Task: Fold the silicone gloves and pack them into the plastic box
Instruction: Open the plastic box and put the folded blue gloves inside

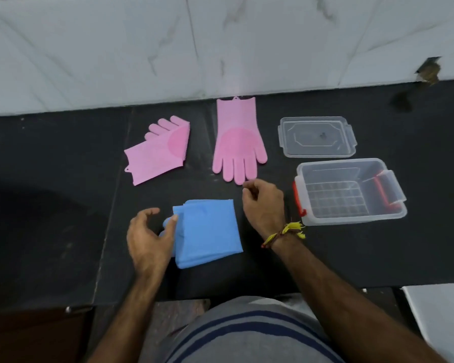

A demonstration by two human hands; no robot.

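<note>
A folded blue silicone glove (207,231) lies on the black counter in front of me. My left hand (150,239) rests at its left edge, thumb touching the blue fold, fingers curled and apart. My right hand (262,203) hovers just right of the blue glove, fingers loosely curled, holding nothing. A pink glove (237,142) lies flat, fingers pointing toward me. A second pink glove (159,150), folded lengthwise, lies to its left. The clear plastic box (351,192) with red latches stands open and empty at the right.
The box's clear lid (317,136) lies behind the box. A white marble wall (220,43) runs along the back of the black counter (50,179). The counter's front edge is close to my body.
</note>
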